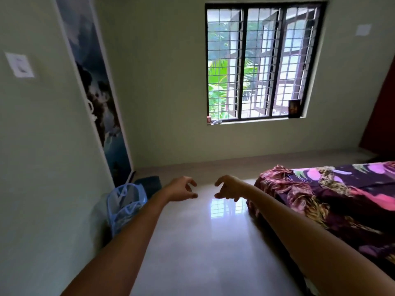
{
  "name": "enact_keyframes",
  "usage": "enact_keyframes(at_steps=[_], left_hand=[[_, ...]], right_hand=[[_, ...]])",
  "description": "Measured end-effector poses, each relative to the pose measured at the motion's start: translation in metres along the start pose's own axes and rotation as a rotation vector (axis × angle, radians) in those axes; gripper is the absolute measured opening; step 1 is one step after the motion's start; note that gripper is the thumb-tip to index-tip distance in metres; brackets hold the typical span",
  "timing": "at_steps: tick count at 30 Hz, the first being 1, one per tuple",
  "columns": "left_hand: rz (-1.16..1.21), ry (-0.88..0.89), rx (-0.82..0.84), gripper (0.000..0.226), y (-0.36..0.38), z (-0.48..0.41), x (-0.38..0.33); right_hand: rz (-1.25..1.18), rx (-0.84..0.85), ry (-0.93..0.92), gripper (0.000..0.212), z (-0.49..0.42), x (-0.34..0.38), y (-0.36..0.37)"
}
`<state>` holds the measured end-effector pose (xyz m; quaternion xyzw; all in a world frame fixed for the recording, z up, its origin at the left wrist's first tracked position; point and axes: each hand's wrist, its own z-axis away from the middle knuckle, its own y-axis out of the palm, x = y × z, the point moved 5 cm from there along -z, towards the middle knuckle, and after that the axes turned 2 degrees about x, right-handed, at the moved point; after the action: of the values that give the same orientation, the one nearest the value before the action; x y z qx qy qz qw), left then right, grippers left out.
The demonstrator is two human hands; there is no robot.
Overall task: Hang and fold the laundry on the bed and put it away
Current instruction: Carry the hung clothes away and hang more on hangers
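Both my arms reach forward over the shiny floor. My left hand point(182, 189) and my right hand point(227, 187) hang side by side with fingers loosely curled, and neither holds anything. The bed point(352, 210) lies at the right under a purple, pink and yellow flowered sheet. A crumpled maroon patterned cloth point(277, 180) sits on the bed's near corner, just right of my right hand and apart from it. A light blue mesh laundry basket point(124, 204) stands on the floor against the left wall, under my left forearm.
A door with a dark poster point(96, 92) is set in the left wall, and a dark blue mat point(147, 182) lies at its foot. A barred window point(260, 63) fills the far wall. Glossy tiled floor point(203, 242) stretches between basket and bed.
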<state>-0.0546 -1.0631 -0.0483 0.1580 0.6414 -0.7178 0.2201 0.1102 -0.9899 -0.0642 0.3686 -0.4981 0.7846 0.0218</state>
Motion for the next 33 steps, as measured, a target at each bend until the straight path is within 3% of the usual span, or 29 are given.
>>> enact_keyframes(at_steps=[4, 10, 21, 28, 33], left_hand=[[0.004, 0.043, 0.065, 0.044, -0.006, -0.074, 0.007], [0.0, 0.118, 0.081, 0.042, -0.022, -0.195, 0.014], [-0.012, 0.29, 0.104, 0.043, -0.058, -0.452, -0.045], [-0.059, 0.424, 0.257, 0.043, -0.02, -0.571, -0.083], [-0.078, 0.6, 0.345, 0.041, 0.012, -0.649, -0.138]], right_hand=[[0.026, 0.068, 0.083, 0.05, -0.059, -0.026, -0.008], [-0.023, 0.016, 0.145, 0.051, -0.16, -0.06, -0.053], [-0.048, -0.129, 0.241, 0.054, -0.338, -0.142, -0.198], [-0.031, -0.131, 0.408, 0.049, -0.376, -0.205, -0.241], [0.027, -0.223, 0.536, 0.049, -0.39, -0.269, -0.284]])
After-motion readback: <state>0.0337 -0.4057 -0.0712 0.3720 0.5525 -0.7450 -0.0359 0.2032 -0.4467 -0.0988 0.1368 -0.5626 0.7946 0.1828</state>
